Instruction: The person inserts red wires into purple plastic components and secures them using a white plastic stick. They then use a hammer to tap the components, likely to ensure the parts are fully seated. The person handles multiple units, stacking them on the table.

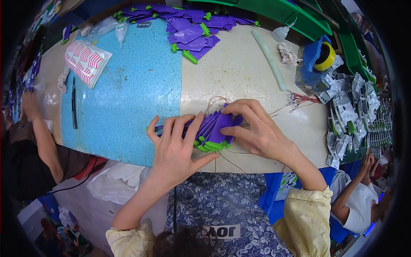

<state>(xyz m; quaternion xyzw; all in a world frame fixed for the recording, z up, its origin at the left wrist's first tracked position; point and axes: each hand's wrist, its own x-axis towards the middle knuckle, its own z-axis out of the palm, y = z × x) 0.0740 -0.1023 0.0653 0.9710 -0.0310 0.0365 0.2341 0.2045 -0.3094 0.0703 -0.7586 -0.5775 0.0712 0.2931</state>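
A fanned row of flat purple plastic pieces with green ends point(208, 127) lies near the table's front edge, between my two hands. My left hand point(176, 144) rests over the row's left side, fingers spread and bent, thumb stretched toward the green ends. On the right, my right hand point(256, 130) grips a purple piece point(223, 125) at the end of the row between thumb and fingers. Thin brownish wires point(233, 164) run out around the pieces. Part of the row is hidden under my left fingers.
More purple pieces point(188, 33) are heaped at the back. A tissue pack point(87, 63), a black pen-like tool point(74, 103) and a dropper bottle point(121, 32) sit left. At right are a tape dispenser point(310, 64), red-and-white wires point(302, 100), grey housings point(346, 111) and a pale stick point(269, 60). Co-workers sit both sides.
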